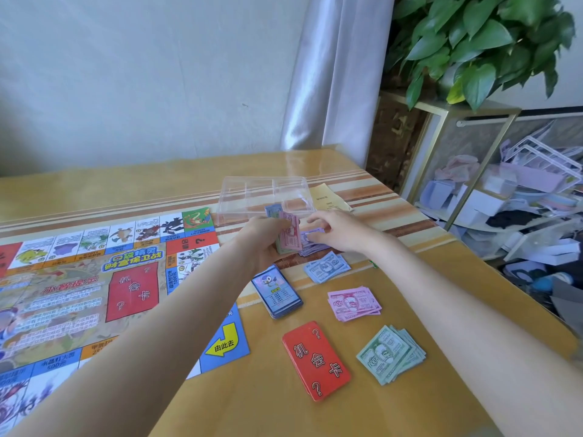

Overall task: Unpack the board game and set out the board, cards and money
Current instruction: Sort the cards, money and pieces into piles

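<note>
We use the board [104,279] as our landmark: it lies unfolded on the table [239,402], and everything else sits off its right edge. Just past its far right corner our left hand [268,238] grips a mixed wad of notes [288,236], pink one on top, fingers curled round its lower edge. Our right hand [339,230] rests beside it with fingers [315,236] bent down onto a purple pile [312,244], pinching or pressing the top note; we cannot tell which. Beyond both hands, farther from the board, stands the clear tray [262,197], and a yellow leaflet [328,198] lies to its right. Nearer us, right of the board's edge, lie blue notes [326,266], pink notes [353,302] and green notes [391,353], each a loose fanned pile, well apart from one another. The blue cards [277,291] touch the board's right edge; the red cards [315,359] lie just off its near right corner. We judge the notes to be thin, limp and light paper that slides and fans easily, so we would pinch a bundle across its short edges, thumb on top, and square it before setting it down. The cards look stiffer and slick; we would grip a deck by its long sides to stop it spilling.
</note>
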The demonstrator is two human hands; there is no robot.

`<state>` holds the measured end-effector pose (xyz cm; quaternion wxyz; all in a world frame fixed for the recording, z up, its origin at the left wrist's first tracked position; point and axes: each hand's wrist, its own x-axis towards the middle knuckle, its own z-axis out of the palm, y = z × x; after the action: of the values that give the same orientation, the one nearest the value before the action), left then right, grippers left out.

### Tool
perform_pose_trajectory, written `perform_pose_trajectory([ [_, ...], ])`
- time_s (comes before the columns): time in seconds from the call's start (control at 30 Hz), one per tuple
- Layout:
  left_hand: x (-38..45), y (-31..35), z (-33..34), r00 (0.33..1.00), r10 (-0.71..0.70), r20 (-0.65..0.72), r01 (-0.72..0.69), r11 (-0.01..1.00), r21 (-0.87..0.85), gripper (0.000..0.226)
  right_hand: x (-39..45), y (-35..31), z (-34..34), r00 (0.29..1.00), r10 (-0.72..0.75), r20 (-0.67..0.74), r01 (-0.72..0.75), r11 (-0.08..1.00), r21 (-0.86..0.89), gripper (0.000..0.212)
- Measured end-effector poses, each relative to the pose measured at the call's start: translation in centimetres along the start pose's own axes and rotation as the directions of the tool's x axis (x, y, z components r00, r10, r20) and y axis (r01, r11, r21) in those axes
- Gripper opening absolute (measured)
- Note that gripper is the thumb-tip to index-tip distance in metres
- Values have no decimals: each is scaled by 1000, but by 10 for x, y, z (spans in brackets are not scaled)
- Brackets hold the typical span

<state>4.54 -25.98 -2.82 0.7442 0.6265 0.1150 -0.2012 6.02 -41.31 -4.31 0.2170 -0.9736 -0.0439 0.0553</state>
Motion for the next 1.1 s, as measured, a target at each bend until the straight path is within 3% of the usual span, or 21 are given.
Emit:
perform_pose_trajectory([
  [0.17, 2, 1, -3, 1000, 2, 15, -2, 1000, 23, 11, 5, -5, -11, 976, -33, 214, 66, 987, -149, 62],
  [0.27, 3, 1, -5, 1000, 8, 23, -9, 1000, 26, 13, 8, -14, -12, 957, -49, 286, 119, 965, -232, 65],
  [0.53, 0, 0, -10, 999, -26, 31, 26, 1000, 14, 6, 12, -10, -7, 968, -148, 203, 184, 968, -171, 44],
  [0.77, -3, -1, -23, 999, 14, 53, -14, 1000, 2, 9, 9, -6, -5, 971, -113, 213, 151, 974, -170, 53],
  [0.83, -5, -4, -26, 996, 18, 87, -18, 1000, -6, 11, 4, -9, -13, 982, -137, 130, 149, 985, -86, 50],
  [0.93, -10, -8, -26, 990, 0, 143, 0, 1000, -5, 13, -9, -19, -27, 987, -144, -74, 160, 935, 318, 24],
  [1.0, -17, -10, -21, 980, -22, 198, 16, 999, 32, 10, -22, -25, -34, 988, -138, -74, 156, 874, 460, 16],
  [1.1, -26, -12, -13, 958, -39, 283, 19, 997, 71, 7, -37, -24, -35, 985, -170, -5, 151, 863, 482, 7],
])
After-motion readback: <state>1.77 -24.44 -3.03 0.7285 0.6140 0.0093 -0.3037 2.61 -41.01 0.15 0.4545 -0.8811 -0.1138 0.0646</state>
